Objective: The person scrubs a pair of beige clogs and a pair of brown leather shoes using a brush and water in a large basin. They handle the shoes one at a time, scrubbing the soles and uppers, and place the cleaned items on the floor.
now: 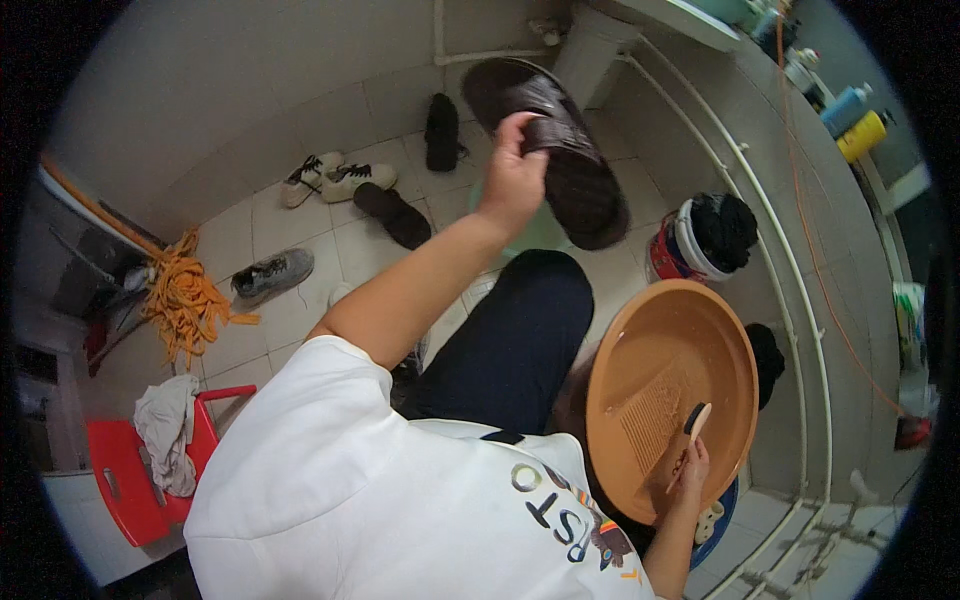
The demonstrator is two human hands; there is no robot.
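Left arm: is stretching from the near left toward the far middle, passing over the tiled floor (320, 262), elbow slightly bent.
Left hand (516, 180): is gripping the dark brown slipper (585, 195) by its strap, thumb and fingers pinching its left edge.
Slipper: is hanging above the floor, beyond the knee, its length slanting from far left to near right.
Right arm: is coming in from the near edge, bending toward the basin.
Right hand (690, 470): is wrapping around the handle of the wooden brush (698, 420) over the basin's near right part, dark bristles facing left.
Basin (705, 335): is standing at the right, a ribbed patch showing inside.
In the way: the dark-trousered knee (545, 300) is sitting between slipper and basin; the slipper is partly covering a pale green thing (537, 236).
Right side: a bucket (662, 250) is holding a black bundle (724, 232) beyond the basin; white pipes (802, 340) are running along the wall.
Left side: a grey shoe (272, 276) is lying near an orange mop (185, 295); a pale cloth (167, 430) is draping over a red stool (115, 475).
Far floor: white shoes (357, 181), another dark slipper (393, 215) and a black shoe (441, 132) are lying about.
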